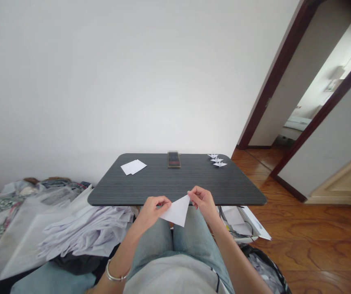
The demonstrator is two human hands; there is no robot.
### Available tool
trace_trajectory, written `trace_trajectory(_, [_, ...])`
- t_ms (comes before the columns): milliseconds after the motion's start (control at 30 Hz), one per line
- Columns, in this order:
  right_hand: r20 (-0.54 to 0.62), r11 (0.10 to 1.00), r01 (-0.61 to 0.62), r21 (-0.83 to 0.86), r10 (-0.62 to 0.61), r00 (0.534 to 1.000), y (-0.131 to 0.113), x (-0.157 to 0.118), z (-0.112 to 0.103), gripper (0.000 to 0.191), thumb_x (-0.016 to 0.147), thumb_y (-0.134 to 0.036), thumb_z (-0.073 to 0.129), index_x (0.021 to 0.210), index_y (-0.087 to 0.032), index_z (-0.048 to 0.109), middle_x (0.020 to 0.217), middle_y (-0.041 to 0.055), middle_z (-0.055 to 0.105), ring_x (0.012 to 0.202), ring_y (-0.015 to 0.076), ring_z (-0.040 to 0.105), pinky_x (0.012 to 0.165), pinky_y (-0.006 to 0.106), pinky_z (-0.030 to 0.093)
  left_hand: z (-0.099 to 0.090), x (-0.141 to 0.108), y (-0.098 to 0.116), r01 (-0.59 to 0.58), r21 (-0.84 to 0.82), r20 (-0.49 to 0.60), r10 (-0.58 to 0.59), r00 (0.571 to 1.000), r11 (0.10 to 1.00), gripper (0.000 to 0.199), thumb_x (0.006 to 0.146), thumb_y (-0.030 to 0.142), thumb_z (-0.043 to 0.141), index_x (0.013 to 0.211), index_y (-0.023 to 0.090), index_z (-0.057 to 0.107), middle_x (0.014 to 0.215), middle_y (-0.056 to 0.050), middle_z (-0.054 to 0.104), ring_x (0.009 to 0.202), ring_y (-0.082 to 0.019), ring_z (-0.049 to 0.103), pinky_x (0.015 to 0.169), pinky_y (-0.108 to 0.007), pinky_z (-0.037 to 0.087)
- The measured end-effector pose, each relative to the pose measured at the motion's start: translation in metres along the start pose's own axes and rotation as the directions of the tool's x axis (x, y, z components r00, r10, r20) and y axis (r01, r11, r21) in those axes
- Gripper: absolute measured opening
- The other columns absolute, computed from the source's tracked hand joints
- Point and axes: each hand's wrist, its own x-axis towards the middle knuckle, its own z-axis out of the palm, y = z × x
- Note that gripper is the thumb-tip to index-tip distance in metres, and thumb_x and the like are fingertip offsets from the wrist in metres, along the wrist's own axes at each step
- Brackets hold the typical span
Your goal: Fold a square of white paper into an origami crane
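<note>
The left hand (152, 212) and right hand (201, 202) grip a folded white paper triangle (177, 211) between their fingers, held over the lap just before the near edge of a dark wood-grain table (194, 183). Loose white paper sheets (133, 166), a dark rectangular box (174, 159) and three origami cranes (217, 161) lie on the table. A heap of white cloth (83, 232) sits to the left.

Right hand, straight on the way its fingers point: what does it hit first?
The right hand meets the white paper triangle first, since its fingers pinch that sheet's upper corner. Beyond the paper, the left hand seems to lie in line, though depth is hard to judge from this view.
</note>
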Motion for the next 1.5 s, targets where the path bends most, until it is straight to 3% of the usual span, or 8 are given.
trace_trajectory(467, [-0.067,1.0,-0.013,0.006,0.013,0.998,-0.002,0.005,-0.018,0.034,0.067,-0.045,0.065,0.055,-0.017,0.05,0.044,-0.0053,0.046,0.036,0.0058,0.037,0.031,0.016,0.027,-0.025,-0.016,-0.021,0.04,0.006,0.031,-0.04,0.999,0.999,0.03,0.082,0.034,0.044,0.07,0.014,0.064,0.072,-0.004,0.069,0.07,-0.016,0.058,0.068,-0.024,0.041])
trace_trajectory(633, [-0.102,1.0,0.006,0.011,-0.005,0.995,-0.005,0.005,-0.022,0.035,0.067,-0.046,0.066,0.054,-0.017,0.049,0.042,-0.0054,0.045,0.034,0.0052,0.034,0.031,0.017,0.027,-0.033,-0.017,-0.03,0.042,-0.083,-0.059,-0.047,0.997,0.996,0.028,0.081,0.036,0.047,0.072,0.015,0.063,0.072,-0.006,0.068,0.073,-0.018,0.061,0.07,-0.026,0.043])
trace_trajectory(733, [-0.09,1.0,0.008,0.003,-0.008,0.996,-0.008,0.004,-0.02,0.036,0.067,-0.047,0.065,0.055,-0.017,0.05,0.044,-0.0046,0.046,0.035,0.0058,0.036,0.031,0.017,0.028,-0.029,-0.014,-0.035,0.054,-0.171,-0.191,-0.087,0.978,0.984,0.026,0.08,0.037,0.049,0.081,0.014,0.062,0.078,-0.007,0.069,0.079,-0.02,0.063,0.073,-0.028,0.045])
trace_trajectory(833, [-0.068,1.0,0.006,0.0,-0.006,0.998,-0.007,0.002,-0.014,0.035,0.068,-0.047,0.064,0.056,-0.017,0.05,0.045,-0.0043,0.046,0.036,0.0061,0.037,0.031,0.017,0.028,-0.02,-0.011,-0.027,0.02,-0.064,-0.288,-0.037,0.957,0.998,0.026,0.08,0.036,0.049,0.088,0.016,0.063,0.09,-0.007,0.069,0.086,-0.021,0.062,0.078,-0.03,0.044])
trace_trajectory(933, [-0.016,0.999,0.005,-0.032,-0.005,1.0,-0.007,0.0,-0.006,0.033,0.071,-0.046,0.061,0.058,-0.018,0.049,0.046,-0.0044,0.046,0.036,0.0064,0.037,0.032,0.017,0.028,-0.009,-0.006,-0.007,-0.013,0.099,-0.24,0.036,0.97,0.995,0.023,0.079,0.034,0.051,0.089,0.02,0.067,0.094,-0.005,0.069,0.09,-0.021,0.06,0.078,-0.028,0.042])
trace_trajectory(1100, [0.039,0.992,0.073,-0.107,-0.069,0.997,-0.01,-0.006,0.01,0.03,0.076,-0.041,0.057,0.058,-0.019,0.047,0.046,-0.0055,0.044,0.037,0.007,0.036,0.036,0.019,0.028,0.013,0.008,0.019,-0.051,0.15,-0.141,0.073,0.987,0.987,0.018,0.078,0.029,0.053,0.078,0.019,0.067,0.082,-0.004,0.069,0.078,-0.018,0.06,0.071,-0.027,0.041])
trace_trajectory(1300, [0.043,0.987,0.096,-0.127,-0.091,0.995,-0.015,-0.01,0.019,0.025,0.078,-0.037,0.055,0.063,-0.019,0.047,0.05,-0.0053,0.044,0.04,0.0081,0.036,0.038,0.02,0.028,0.026,0.02,0.019,-0.048,0.056,-0.167,0.057,0.984,0.997,0.023,0.079,0.03,0.049,0.069,0.015,0.063,0.069,-0.003,0.066,0.065,-0.015,0.057,0.06,-0.024,0.039])
trace_trajectory(1500, [0.041,0.976,0.155,-0.156,-0.15,0.988,-0.015,-0.011,0.019,0.026,0.08,-0.037,0.052,0.062,-0.019,0.047,0.052,-0.004,0.042,0.048,0.0101,0.039,0.046,0.021,0.032,0.02,0.016,0.019,-0.046,0.014,-0.12,0.048,0.992,0.999,0.024,0.079,0.031,0.048,0.072,0.015,0.064,0.071,-0.003,0.066,0.064,-0.015,0.055,0.059,-0.024,0.038])
